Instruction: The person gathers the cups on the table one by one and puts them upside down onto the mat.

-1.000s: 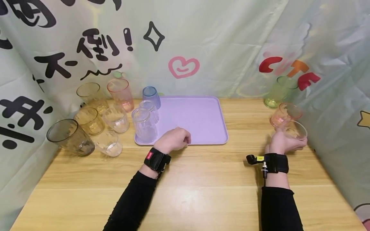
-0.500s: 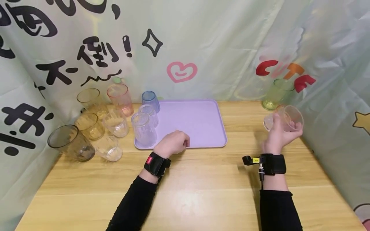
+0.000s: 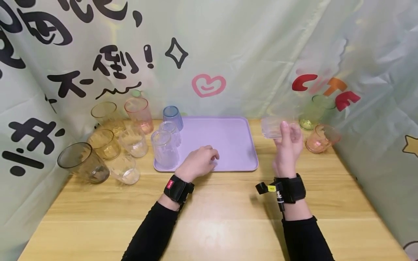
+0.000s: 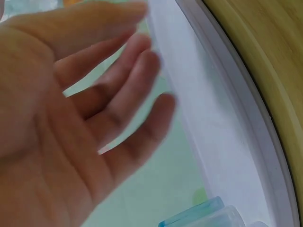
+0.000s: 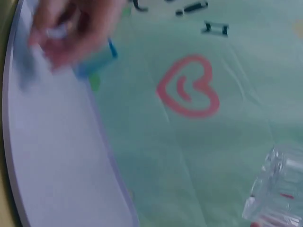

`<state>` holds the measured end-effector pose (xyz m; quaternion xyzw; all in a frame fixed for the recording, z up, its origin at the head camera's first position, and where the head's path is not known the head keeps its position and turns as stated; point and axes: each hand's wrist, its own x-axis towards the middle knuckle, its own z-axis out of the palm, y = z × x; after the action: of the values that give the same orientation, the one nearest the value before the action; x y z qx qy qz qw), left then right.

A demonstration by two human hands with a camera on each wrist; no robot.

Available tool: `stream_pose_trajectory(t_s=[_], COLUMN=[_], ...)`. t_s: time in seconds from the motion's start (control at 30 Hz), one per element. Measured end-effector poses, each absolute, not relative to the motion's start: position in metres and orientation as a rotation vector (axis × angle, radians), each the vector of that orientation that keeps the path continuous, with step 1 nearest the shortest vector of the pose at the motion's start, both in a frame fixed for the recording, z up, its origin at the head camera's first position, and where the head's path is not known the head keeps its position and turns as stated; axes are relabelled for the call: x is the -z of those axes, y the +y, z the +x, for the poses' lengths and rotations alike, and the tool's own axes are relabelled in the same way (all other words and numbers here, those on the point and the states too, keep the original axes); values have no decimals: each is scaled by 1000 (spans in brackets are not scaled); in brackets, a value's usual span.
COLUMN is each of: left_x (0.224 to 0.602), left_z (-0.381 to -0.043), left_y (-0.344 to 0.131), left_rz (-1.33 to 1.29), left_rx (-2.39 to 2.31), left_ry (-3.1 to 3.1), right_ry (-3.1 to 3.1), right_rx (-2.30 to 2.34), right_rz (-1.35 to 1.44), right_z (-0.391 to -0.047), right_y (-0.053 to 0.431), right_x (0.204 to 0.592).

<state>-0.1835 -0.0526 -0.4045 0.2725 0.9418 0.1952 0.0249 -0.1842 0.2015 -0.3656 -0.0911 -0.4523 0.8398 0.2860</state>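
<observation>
My right hand (image 3: 289,148) grips a clear glass (image 3: 272,127) above the table, right of the purple tray (image 3: 218,141). The glass lies tipped on its side, its base toward the left; the right wrist view catches part of this clear glass (image 5: 279,189) at lower right. Over the tray's front edge hovers my left hand (image 3: 197,163), fingers loosely bent around nothing; the left wrist view has the same left hand (image 4: 94,104) with its fingers apart. Along the tray's left side stand a blue glass (image 3: 173,119), a small clear glass (image 3: 173,133) and a larger clear glass (image 3: 165,152).
Left of the tray several glasses stand close together, among them a grey glass (image 3: 85,163), an amber glass (image 3: 105,144) and a pink glass (image 3: 140,116). At right are a green glass (image 3: 315,114) and an orange glass (image 3: 321,139). A printed curtain (image 3: 248,54) encloses the table.
My right hand has lifted the clear glass away from the orange glass, tipped it over and carried it left toward the tray. My left hand has stayed nearly in place, its fingers loosening slightly.
</observation>
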Motion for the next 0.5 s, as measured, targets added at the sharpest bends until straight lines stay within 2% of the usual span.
stream_pose_trajectory(t_s=[0.23, 0.5], left_x=[403, 394], left_z=[-190, -194], left_y=[-55, -56], left_rz=[907, 1020], left_rx=[-770, -1296], left_ry=[3227, 3336], right_ry=[-1295, -1528], right_rx=[-2582, -2764], right_rz=[-1, 213], right_z=[-192, -197], right_y=[164, 128], right_x=[363, 369])
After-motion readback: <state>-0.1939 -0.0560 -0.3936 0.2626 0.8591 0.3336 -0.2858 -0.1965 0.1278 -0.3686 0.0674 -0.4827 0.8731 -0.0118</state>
